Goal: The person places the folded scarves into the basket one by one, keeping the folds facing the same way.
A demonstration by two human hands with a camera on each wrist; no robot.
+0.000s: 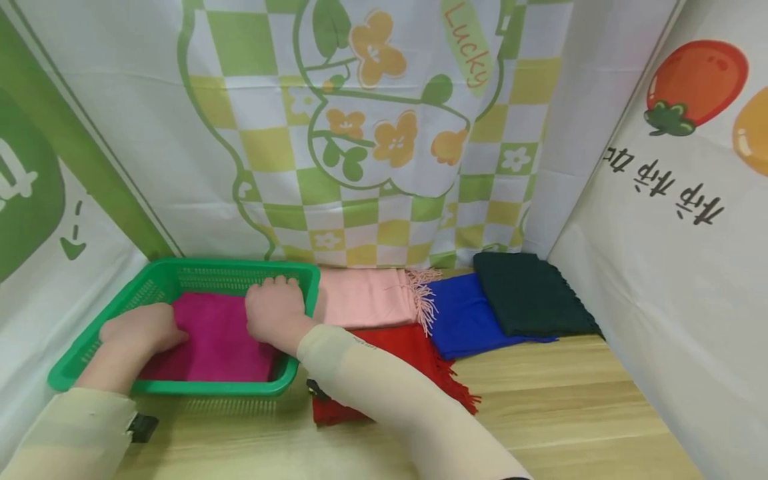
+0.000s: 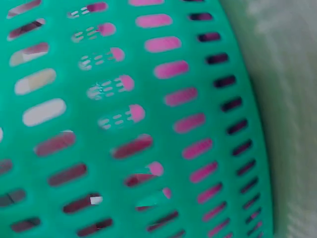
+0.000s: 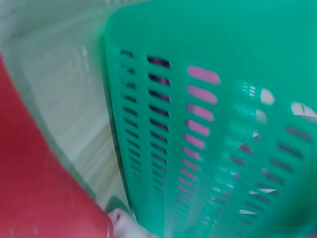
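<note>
Here, both hands (image 1: 210, 323) pressing soft magenta scarf (image 1: 222, 343), slotted green basket (image 1: 78, 360)

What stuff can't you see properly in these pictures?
- Head view: fingertips of the left hand and right hand curl onto the magenta scarf, hiding their grip.
- The right arm's sleeve hides part of the red scarf.
- Wrist views: the green basket wall fills both, blurred; no hands show.
</note>
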